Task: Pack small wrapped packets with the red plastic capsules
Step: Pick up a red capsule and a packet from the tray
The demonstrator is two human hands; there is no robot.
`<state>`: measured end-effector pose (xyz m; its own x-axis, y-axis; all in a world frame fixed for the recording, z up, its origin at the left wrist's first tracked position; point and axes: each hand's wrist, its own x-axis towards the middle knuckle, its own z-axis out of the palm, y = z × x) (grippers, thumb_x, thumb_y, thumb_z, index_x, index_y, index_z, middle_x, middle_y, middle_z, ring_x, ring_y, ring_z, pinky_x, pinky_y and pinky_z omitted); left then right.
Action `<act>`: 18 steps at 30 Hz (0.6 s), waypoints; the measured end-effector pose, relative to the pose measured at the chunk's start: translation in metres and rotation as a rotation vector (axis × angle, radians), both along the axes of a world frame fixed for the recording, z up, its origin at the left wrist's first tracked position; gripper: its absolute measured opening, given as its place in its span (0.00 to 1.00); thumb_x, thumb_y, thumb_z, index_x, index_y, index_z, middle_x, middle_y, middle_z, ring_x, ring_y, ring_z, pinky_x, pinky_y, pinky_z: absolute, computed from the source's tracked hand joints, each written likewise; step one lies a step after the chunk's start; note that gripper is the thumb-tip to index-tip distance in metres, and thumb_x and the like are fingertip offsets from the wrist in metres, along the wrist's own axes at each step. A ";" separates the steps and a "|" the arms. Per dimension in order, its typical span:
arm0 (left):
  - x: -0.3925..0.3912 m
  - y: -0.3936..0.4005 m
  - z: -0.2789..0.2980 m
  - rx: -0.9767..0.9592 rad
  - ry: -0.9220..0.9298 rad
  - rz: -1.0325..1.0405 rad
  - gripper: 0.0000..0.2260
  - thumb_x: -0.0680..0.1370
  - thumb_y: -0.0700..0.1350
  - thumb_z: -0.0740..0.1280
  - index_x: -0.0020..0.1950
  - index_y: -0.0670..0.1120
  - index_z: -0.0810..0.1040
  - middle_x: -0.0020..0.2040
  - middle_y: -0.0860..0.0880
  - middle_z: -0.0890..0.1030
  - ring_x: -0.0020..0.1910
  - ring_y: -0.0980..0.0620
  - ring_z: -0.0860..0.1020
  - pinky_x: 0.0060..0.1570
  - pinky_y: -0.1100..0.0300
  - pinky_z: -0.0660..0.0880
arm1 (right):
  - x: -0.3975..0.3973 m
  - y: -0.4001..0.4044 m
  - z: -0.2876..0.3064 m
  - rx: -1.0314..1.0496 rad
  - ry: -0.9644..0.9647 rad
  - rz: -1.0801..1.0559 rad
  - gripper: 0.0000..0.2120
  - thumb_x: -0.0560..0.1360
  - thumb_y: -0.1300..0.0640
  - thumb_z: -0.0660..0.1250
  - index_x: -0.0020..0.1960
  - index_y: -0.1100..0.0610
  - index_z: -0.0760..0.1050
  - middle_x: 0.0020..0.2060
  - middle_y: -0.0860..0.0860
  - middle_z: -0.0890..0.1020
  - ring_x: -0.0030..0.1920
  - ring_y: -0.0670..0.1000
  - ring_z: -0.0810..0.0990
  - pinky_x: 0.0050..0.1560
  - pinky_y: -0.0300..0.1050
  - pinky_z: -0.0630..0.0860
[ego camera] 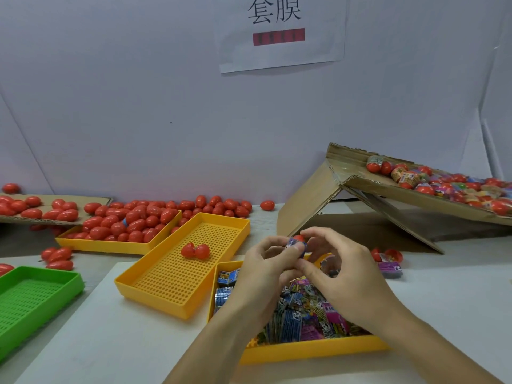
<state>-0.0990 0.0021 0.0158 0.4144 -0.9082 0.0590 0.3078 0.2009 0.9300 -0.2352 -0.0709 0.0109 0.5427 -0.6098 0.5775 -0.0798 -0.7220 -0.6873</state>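
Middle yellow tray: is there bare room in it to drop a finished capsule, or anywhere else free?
Middle yellow tray is bare except one open capsule near its far end. Green tray is bare too. Crowded: the packet tray under both hands and the capsule tray.

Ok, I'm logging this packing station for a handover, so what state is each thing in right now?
left hand: pinching a blue packet
right hand: fingers curled at a red capsule
open capsule: two halves in the middle yellow tray
far yellow tray: heaped with closed capsules
near yellow tray: full of packets
green tray: nothing in it
cardboard flap: tilted, holding wrapped capsules
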 end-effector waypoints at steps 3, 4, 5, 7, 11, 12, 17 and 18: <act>0.000 0.003 0.003 0.044 -0.028 0.090 0.20 0.70 0.44 0.76 0.57 0.38 0.76 0.48 0.39 0.84 0.43 0.44 0.85 0.44 0.55 0.82 | 0.004 0.002 -0.003 0.110 0.015 0.007 0.20 0.75 0.50 0.72 0.64 0.42 0.71 0.47 0.42 0.81 0.49 0.41 0.81 0.44 0.42 0.82; 0.002 0.004 0.004 0.068 -0.055 0.131 0.18 0.71 0.45 0.76 0.57 0.39 0.77 0.48 0.40 0.85 0.43 0.44 0.85 0.43 0.56 0.82 | 0.005 0.002 -0.005 0.125 0.029 0.001 0.20 0.76 0.50 0.71 0.65 0.43 0.70 0.48 0.42 0.81 0.49 0.40 0.81 0.45 0.42 0.82; 0.005 0.004 0.005 0.097 -0.085 0.177 0.15 0.73 0.46 0.75 0.56 0.41 0.77 0.47 0.41 0.85 0.43 0.44 0.86 0.42 0.57 0.82 | 0.007 0.003 -0.006 0.126 0.045 -0.010 0.20 0.77 0.50 0.70 0.67 0.43 0.70 0.48 0.42 0.81 0.49 0.40 0.81 0.45 0.41 0.82; 0.009 -0.001 0.009 0.161 -0.112 0.261 0.11 0.75 0.47 0.75 0.53 0.45 0.79 0.47 0.42 0.85 0.42 0.47 0.86 0.42 0.57 0.81 | 0.009 0.005 -0.008 0.117 0.077 -0.033 0.20 0.78 0.51 0.68 0.68 0.45 0.70 0.49 0.42 0.80 0.49 0.40 0.80 0.44 0.38 0.80; 0.015 -0.047 0.048 0.242 -0.181 0.239 0.07 0.77 0.41 0.72 0.53 0.43 0.79 0.51 0.44 0.81 0.45 0.51 0.82 0.52 0.58 0.81 | 0.010 0.005 -0.008 0.095 0.132 -0.060 0.18 0.79 0.51 0.67 0.68 0.43 0.70 0.48 0.40 0.79 0.49 0.38 0.78 0.41 0.34 0.77; 0.013 -0.065 0.065 0.242 -0.221 0.209 0.10 0.77 0.41 0.72 0.57 0.41 0.78 0.50 0.45 0.80 0.46 0.52 0.81 0.53 0.59 0.80 | 0.009 0.004 -0.008 0.095 0.144 -0.068 0.18 0.79 0.51 0.67 0.67 0.42 0.70 0.48 0.39 0.79 0.49 0.38 0.78 0.42 0.34 0.77; -0.019 -0.126 0.138 0.262 -0.185 -0.063 0.28 0.76 0.51 0.72 0.72 0.41 0.69 0.66 0.46 0.78 0.60 0.55 0.78 0.53 0.63 0.73 | 0.005 0.003 -0.007 0.113 0.153 -0.096 0.19 0.78 0.54 0.68 0.68 0.43 0.71 0.46 0.39 0.79 0.46 0.41 0.78 0.36 0.37 0.77; -0.024 -0.133 0.141 0.254 -0.160 -0.082 0.31 0.76 0.51 0.73 0.73 0.41 0.66 0.70 0.45 0.75 0.62 0.54 0.76 0.57 0.61 0.71 | 0.004 0.002 -0.008 0.106 0.149 -0.103 0.19 0.78 0.55 0.68 0.68 0.43 0.72 0.46 0.39 0.79 0.46 0.41 0.78 0.35 0.36 0.76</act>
